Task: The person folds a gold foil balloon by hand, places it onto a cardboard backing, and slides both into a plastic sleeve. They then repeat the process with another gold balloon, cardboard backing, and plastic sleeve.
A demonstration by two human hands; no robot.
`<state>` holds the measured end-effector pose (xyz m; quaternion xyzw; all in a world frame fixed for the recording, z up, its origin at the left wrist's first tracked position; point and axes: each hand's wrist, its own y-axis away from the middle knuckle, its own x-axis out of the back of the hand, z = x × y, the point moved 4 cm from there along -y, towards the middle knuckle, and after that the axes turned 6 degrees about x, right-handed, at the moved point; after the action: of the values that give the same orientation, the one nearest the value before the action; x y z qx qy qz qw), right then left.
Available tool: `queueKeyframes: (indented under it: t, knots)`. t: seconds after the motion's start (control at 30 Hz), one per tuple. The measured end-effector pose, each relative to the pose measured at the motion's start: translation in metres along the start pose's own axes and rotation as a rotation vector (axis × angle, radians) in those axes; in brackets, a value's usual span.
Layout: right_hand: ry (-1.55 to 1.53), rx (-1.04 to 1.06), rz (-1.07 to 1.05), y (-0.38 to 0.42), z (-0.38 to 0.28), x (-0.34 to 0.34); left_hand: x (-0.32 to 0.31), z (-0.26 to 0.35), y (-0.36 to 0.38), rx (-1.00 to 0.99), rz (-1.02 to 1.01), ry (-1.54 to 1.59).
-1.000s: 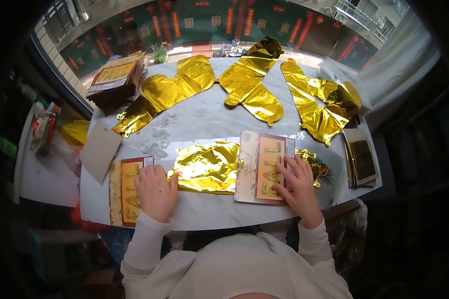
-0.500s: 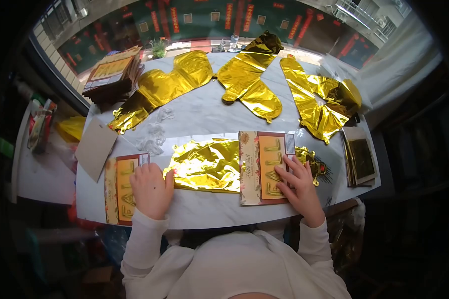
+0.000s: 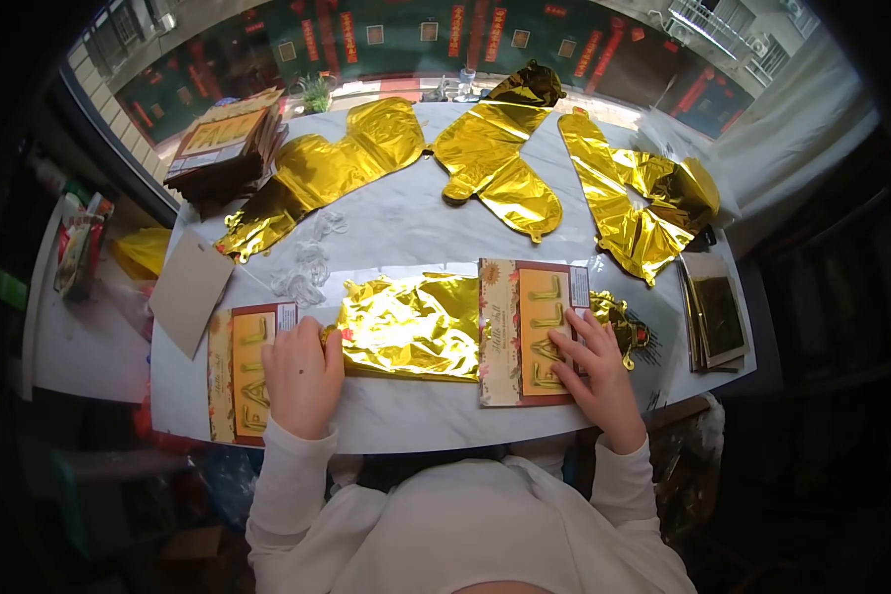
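A flattened gold foil balloon (image 3: pixel 406 332) lies across the middle of the white marbled table, crinkled and shiny. At its left end my left hand (image 3: pixel 302 381) is closed, thumb against bent fingers, with a bit of the foil showing between them. This hand partly covers a printed FALL card (image 3: pixel 233 376). On the right part of the foil rests another FALL card (image 3: pixel 505 337), cream, red and orange. My right hand (image 3: pixel 599 381) lies on that card with its fingers apart, pressing on its right side. Foil sticks out beyond the card's right edge.
Three gold foil balloons (image 3: pixel 342 148) (image 3: pixel 495 158) (image 3: pixel 643 208) lie along the back. A stack of FALL cards (image 3: pixel 223 148) stands back left, near a grey-brown card (image 3: pixel 191 297) and white string (image 3: pixel 307 267). More packs (image 3: pixel 713 307) lie at the right edge.
My left hand has shifted very slightly, and a bit of gold foil now shows between its thumb and fingers. The card under my right hand sits slightly further right.
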<state>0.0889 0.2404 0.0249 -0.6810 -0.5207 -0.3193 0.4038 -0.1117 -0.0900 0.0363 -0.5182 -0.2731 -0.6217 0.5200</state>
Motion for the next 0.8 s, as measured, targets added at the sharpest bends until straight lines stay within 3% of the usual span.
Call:
queueKeyframes:
  t: [0.13, 0.27, 0.37, 0.5, 0.6, 0.67, 0.73, 0.8]
  knots:
    - [-0.001, 0.0, 0.006, 0.0, -0.002, 0.001, 0.012, 0.01, -0.003, 0.105, -0.06, 0.094]
    - [-0.015, -0.005, 0.021, 0.001, -0.002, -0.001, 0.044, 0.048, -0.008, 0.053, -0.003, 0.133]
    - [-0.035, 0.009, 0.039, 0.002, -0.001, -0.001, 0.064, 0.093, -0.013, -0.071, 0.124, 0.138]
    - [-0.037, 0.023, 0.056, 0.003, 0.001, -0.003, 0.068, 0.176, -0.012, -0.396, 0.284, 0.201]
    - [0.077, 0.094, 0.097, 0.008, 0.006, -0.01, 0.029, 0.245, -0.002, -0.565, 0.297, 0.305]
    - [-0.207, -0.069, 0.136, 0.017, 0.023, -0.02, -0.01, 0.287, 0.011, -0.683, 0.274, 0.254]
    - [-0.194, -0.051, 0.143, 0.019, 0.021, -0.02, -0.049, 0.307, 0.022, -0.735, 0.272, 0.232]
    - [0.04, 0.004, 0.14, 0.027, 0.02, -0.02, -0.073, 0.316, 0.033, -0.768, 0.192, 0.246]
